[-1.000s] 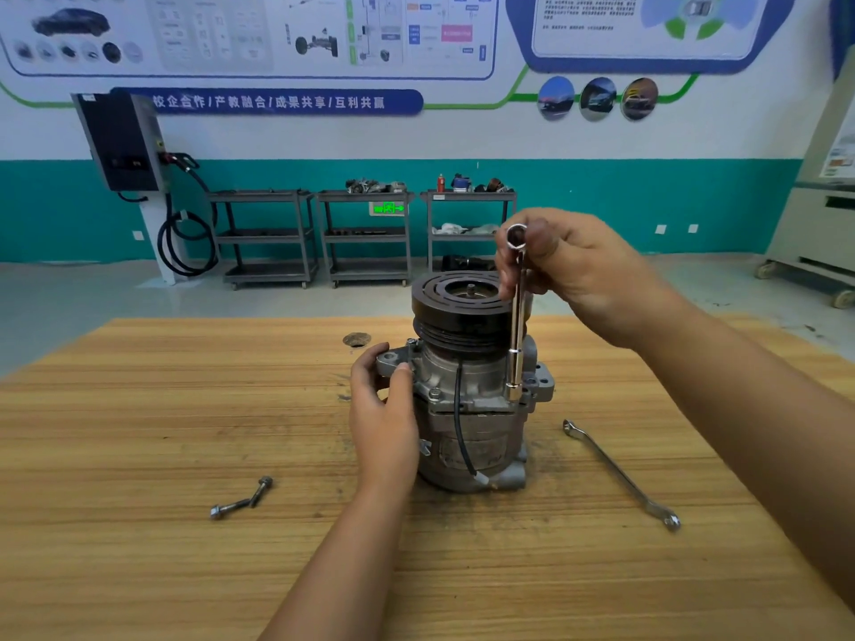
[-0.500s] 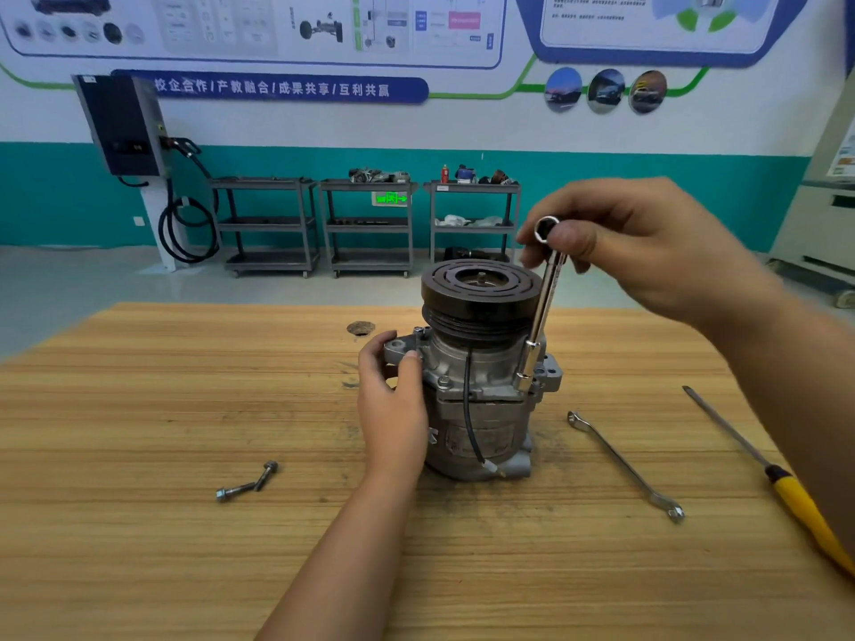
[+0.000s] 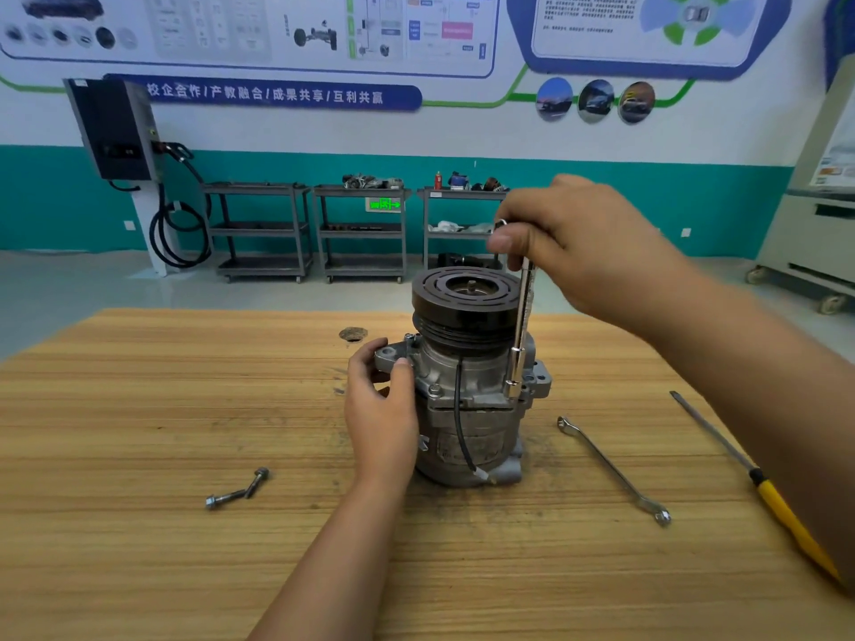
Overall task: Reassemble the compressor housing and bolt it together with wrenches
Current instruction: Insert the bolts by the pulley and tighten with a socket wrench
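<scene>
A grey compressor (image 3: 467, 409) with a black pulley on top stands upright in the middle of the wooden table (image 3: 139, 409). My left hand (image 3: 381, 409) grips its left mounting ear and side. My right hand (image 3: 569, 252) pinches the top of a slim socket wrench (image 3: 522, 326) that stands nearly upright, its lower end seated on a bolt at the housing's right flange. A flat double-ended wrench (image 3: 613, 469) lies on the table to the right. Two loose bolts (image 3: 238, 490) lie to the left.
A yellow-handled screwdriver (image 3: 758, 483) lies at the right, partly under my right forearm. A small hole (image 3: 353, 335) marks the table behind the compressor. Metal shelf carts (image 3: 361, 233) and a charging unit (image 3: 115, 131) stand far back by the wall.
My right hand turned its grip on the top of the socket wrench, and the wrench now stands more upright. The view shifted slightly. My left hand stayed on the compressor.
</scene>
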A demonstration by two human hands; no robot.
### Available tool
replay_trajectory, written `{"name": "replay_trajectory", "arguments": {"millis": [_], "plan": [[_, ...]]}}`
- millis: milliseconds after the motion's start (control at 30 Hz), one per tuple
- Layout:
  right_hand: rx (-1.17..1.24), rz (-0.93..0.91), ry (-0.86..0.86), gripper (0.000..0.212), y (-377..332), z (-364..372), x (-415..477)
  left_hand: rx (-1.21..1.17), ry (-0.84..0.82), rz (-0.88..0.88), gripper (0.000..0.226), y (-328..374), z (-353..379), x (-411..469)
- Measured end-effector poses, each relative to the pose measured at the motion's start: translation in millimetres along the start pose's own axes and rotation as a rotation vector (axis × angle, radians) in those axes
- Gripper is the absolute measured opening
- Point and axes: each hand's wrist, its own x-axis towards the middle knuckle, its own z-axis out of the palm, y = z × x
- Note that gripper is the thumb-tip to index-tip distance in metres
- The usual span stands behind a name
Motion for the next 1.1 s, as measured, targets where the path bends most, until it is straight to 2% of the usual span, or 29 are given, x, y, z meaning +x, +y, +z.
{"name": "replay_trajectory", "arguments": {"millis": [133, 200, 267, 333, 433, 500, 567, 633, 667, 800, 900, 1000, 1100], "plan": [[-0.200, 0.140, 0.056, 0.036, -12, 15, 10, -0.014, -0.004, 0.000, 0.027, 0, 0, -1], [-0.223, 0.173, 0.091, 0.033, -12, 22, 11, -0.008, -0.004, -0.007, 0.025, 0, 0, -1], [-0.040, 0.189, 0.083, 0.034, -9, 23, 7, -0.005, -0.012, -0.019, 0.023, 1, 0, -1], [0.231, 0.200, -0.004, 0.033, -5, 17, 3, -0.006, -0.027, -0.032, 0.023, 1, 0, -3], [0.314, 0.177, -0.127, 0.023, 6, 10, -3, 0.001, -0.089, -0.060, 0.044, 2, 1, -10], [0.395, 0.154, -0.009, 0.023, 12, 10, -5, 0.021, -0.129, -0.077, 0.064, 4, 3, -13], [0.619, 0.171, 0.189, 0.025, 19, 8, -9, 0.035, -0.141, -0.076, 0.073, 6, 4, -15], [0.798, 0.264, 0.309, 0.024, 31, 10, -15, 0.045, -0.138, -0.069, 0.074, 7, 5, -17], [0.802, 0.340, 0.310, 0.023, 38, 17, -20, 0.046, -0.134, -0.070, 0.074, 6, 5, -17], [0.742, 0.736, 0.155, 0.029, 71, 73, -49, 0.040, -0.136, -0.078, 0.074, 6, 5, -18], [0.875, 0.980, 0.089, 0.033, 80, 115, -74, 0.044, -0.164, -0.061, 0.081, 7, 4, -17], [1.079, 1.031, 0.115, 0.034, 77, 140, -86, 0.033, -0.183, -0.058, 0.082, 5, 3, -19], [1.115, 1.005, 0.186, 0.039, 73, 147, -88, -0.038, -0.183, -0.109, 0.081, 4, 2, -15]]}}
